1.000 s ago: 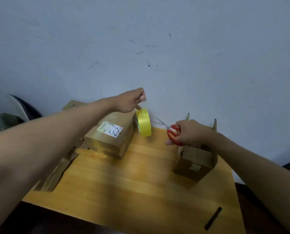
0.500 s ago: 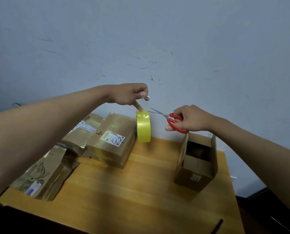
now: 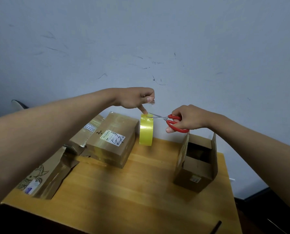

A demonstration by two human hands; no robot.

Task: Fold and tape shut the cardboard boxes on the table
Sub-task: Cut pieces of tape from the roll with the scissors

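My left hand (image 3: 135, 97) pinches the free end of clear tape above a yellow tape roll (image 3: 146, 130), which hangs over the table's far side; one finger points down onto the roll's top. My right hand (image 3: 189, 118) grips red-handled scissors (image 3: 172, 121), blades slightly apart at the tape just above the roll. An open cardboard box (image 3: 195, 163) with upright flaps stands below my right hand. A taped box with a white label (image 3: 113, 141) sits left of the roll.
Two more cardboard boxes lie at the left: a taped one (image 3: 85, 135) behind and a printed one (image 3: 44, 177) near the front-left edge. A black marker (image 3: 216, 227) lies at the front right of the wooden table (image 3: 124, 191). A grey wall rises close behind.
The scissors have moved left until the blade tips reach the tape above the roll. My left hand still holds the tape end up.
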